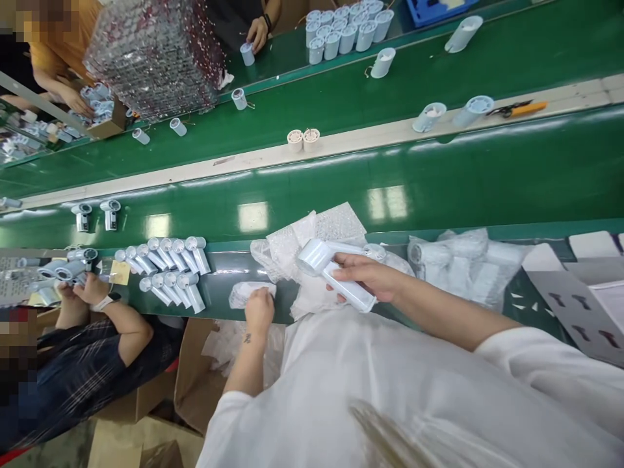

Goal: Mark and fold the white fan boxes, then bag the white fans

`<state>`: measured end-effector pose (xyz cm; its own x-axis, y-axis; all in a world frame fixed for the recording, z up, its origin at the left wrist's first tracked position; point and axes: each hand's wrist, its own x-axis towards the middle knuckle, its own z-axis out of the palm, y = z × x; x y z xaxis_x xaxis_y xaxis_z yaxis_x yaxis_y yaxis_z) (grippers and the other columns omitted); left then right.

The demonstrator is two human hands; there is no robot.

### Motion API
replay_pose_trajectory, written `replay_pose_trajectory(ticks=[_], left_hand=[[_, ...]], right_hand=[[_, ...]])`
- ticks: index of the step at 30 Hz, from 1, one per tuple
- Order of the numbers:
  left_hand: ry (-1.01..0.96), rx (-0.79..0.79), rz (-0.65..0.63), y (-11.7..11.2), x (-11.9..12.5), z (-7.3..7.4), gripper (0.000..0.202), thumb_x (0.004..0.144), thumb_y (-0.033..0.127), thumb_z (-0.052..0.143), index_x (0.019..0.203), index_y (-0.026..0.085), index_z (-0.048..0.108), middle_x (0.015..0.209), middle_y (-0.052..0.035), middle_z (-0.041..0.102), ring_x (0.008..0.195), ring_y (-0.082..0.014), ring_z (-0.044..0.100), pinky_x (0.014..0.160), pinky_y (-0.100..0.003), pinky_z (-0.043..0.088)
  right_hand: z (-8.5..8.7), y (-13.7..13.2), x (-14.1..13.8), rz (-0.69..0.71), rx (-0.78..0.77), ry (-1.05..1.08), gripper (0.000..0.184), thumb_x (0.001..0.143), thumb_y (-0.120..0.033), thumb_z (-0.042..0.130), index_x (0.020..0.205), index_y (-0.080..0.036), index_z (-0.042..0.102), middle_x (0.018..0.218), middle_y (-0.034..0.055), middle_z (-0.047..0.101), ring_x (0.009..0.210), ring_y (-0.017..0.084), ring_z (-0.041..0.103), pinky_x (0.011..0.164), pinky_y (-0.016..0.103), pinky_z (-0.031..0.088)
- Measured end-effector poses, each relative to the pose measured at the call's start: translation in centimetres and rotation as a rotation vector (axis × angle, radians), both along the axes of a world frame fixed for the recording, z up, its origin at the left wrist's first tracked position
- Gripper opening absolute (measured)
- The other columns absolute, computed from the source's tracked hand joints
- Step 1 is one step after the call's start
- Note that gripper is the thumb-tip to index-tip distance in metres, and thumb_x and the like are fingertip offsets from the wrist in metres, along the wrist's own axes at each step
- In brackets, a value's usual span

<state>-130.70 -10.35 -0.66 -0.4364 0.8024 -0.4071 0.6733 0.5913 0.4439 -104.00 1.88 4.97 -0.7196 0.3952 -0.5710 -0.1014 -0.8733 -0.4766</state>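
Observation:
My right hand (pixel 366 275) is closed around the handle of a white hand-held device (pixel 319 257), its round head pointing left, just above the bench edge. My left hand (pixel 259 311) pinches a small bubble-wrap pouch (pixel 242 293) that lies on the green bench. Between and behind the two hands lies a loose heap of bubble-wrap bags (pixel 312 234). Part of the device's handle is hidden under my fingers.
Two rows of the same white devices (pixel 168 268) lie to the left, where a co-worker's hands (pixel 88 290) handle more. Wrapped pieces (pixel 458 260) and grey card inserts (pixel 575 296) lie right. Pale cylinders (pixel 344 29) and orange scissors (pixel 517 108) sit on the conveyor belt (pixel 439 175). Cardboard boxes (pixel 195 383) stand below.

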Motion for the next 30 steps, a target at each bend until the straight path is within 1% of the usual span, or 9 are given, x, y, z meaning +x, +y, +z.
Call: replay_pose_trajectory(ticks=[2,6,9,13,16,19,22,25,30], left_hand=[[-0.178,0.106,0.105,1.3,-0.7,2.7,0.021,0.083,0.036,0.061,0.072,0.018,0.062,0.067,-0.0041,0.060,0.068,-0.0179,0.058,0.069,-0.030,0.045],[-0.903,0.303,0.380,6.7,0.6,6.9,0.038,0.070,0.052,0.072,0.068,0.017,0.057,0.058,0.0019,0.054,0.052,-0.0100,0.049,0.053,-0.023,0.039],[-1.077,0.215,0.537,12.0,4.3,6.2,0.038,0.066,0.047,0.076,0.072,0.017,0.055,0.055,0.0043,0.051,0.046,-0.0074,0.046,0.045,-0.020,0.031],[-0.848,0.115,0.520,16.0,9.6,2.5,0.038,0.077,0.050,0.067,0.088,0.016,0.052,0.060,0.0038,0.052,0.047,-0.0089,0.051,0.046,-0.020,0.032],[-0.756,0.222,0.353,14.4,10.8,0.8,0.046,0.081,0.055,0.061,0.106,0.018,0.048,0.084,-0.0021,0.060,0.068,-0.0130,0.061,0.059,-0.025,0.045],[-0.734,0.298,0.042,9.8,9.6,0.4,0.045,0.079,0.056,0.061,0.105,0.020,0.052,0.111,-0.0075,0.060,0.103,-0.0184,0.059,0.085,-0.030,0.046],[-0.718,0.200,-0.143,5.3,8.2,0.5,0.056,0.072,0.051,0.070,0.116,0.021,0.052,0.131,-0.0097,0.052,0.114,-0.0216,0.054,0.096,-0.033,0.041],[-0.577,0.067,-0.113,3.3,7.7,0.6,0.071,0.062,0.034,0.078,0.124,0.019,0.047,0.114,-0.0098,0.060,0.097,-0.0204,0.059,0.087,-0.033,0.044],[-0.615,0.197,0.076,5.1,8.3,2.6,0.044,0.078,0.032,0.059,0.119,0.021,0.046,0.073,0.0030,0.056,0.063,-0.0129,0.054,0.065,-0.026,0.043]], right_hand=[[0.4,-0.2,0.9,0.013,-0.002,0.090,0.047,0.066,-0.024,0.076,0.107,-0.019,0.055,0.088,0.0051,0.064,0.075,0.020,0.066,0.053,0.029,0.057],[-0.3,-0.7,2.7,0.021,-0.078,0.316,0.046,0.059,-0.027,0.075,0.099,-0.016,0.054,0.074,0.0032,0.064,0.063,0.018,0.063,0.044,0.026,0.052],[-1.8,-1.2,3.3,0.016,-0.139,0.431,0.045,0.058,-0.027,0.075,0.096,-0.014,0.054,0.074,0.0029,0.065,0.060,0.017,0.063,0.042,0.025,0.052],[-4.4,-1.7,3.2,-0.114,-0.190,0.408,0.033,0.072,-0.021,0.068,0.100,-0.014,0.052,0.081,0.0060,0.068,0.070,0.019,0.068,0.047,0.026,0.056],[-5.9,-1.8,3.6,-0.269,-0.343,0.309,0.023,0.084,-0.019,0.057,0.106,-0.013,0.051,0.080,0.0060,0.068,0.074,0.018,0.069,0.049,0.025,0.057],[-6.7,-2.1,4.7,-0.415,-0.469,0.266,0.021,0.090,-0.020,0.051,0.109,-0.011,0.051,0.077,0.0056,0.068,0.071,0.016,0.070,0.051,0.023,0.058],[-6.8,-2.5,5.7,-0.468,-0.464,0.250,0.021,0.090,-0.020,0.051,0.109,-0.010,0.053,0.078,0.0066,0.068,0.070,0.017,0.070,0.053,0.025,0.059],[-6.8,-2.8,6.1,-0.462,-0.421,0.241,0.019,0.088,-0.021,0.056,0.105,-0.012,0.055,0.079,0.0064,0.069,0.067,0.017,0.069,0.052,0.027,0.059],[-6.5,-3.8,6.4,-0.368,-0.370,0.369,0.019,0.082,-0.020,0.064,0.097,-0.012,0.057,0.080,0.0065,0.068,0.069,0.016,0.069,0.052,0.025,0.059]])
